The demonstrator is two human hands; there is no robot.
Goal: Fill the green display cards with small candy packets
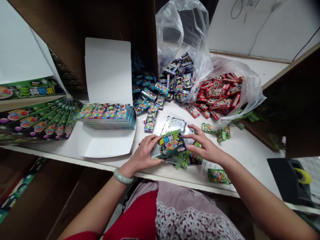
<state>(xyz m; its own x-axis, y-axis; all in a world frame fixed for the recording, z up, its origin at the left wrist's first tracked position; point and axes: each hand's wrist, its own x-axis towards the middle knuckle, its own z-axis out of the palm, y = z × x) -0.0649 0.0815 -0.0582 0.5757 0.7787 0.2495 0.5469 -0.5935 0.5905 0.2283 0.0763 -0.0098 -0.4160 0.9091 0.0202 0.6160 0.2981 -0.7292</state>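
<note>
Green packet [170, 144] is clamped in the left hand [141, 156] between fingers and thumb, held over the near part of the table [246, 156], with its right end tilted up. Right hand [205, 147] is open, fingers spread and curled, right beside the packet's right end; contact there is unclear. Under the hands, silver sachets [173, 125] and loose green strips [182, 160] overlap. Risks: the grip is mostly one-handed on a glossy surface, so a slip could drop the packet into that pile and mix it in. Near table edge is close, so pieces nudged toward the person could go over. Left of the hands, a stack of packets [105, 116] sits on an open white carton [107, 73] and looks close to its edge; a knock from the wrist or bangle [123, 176] could topple it. Far side: blue heap [147, 95], purple heap [180, 80] and red heap [217, 95] lie against a plastic bag [182, 30]. They nearly touch, so a bag shift could slide colours together.
</note>
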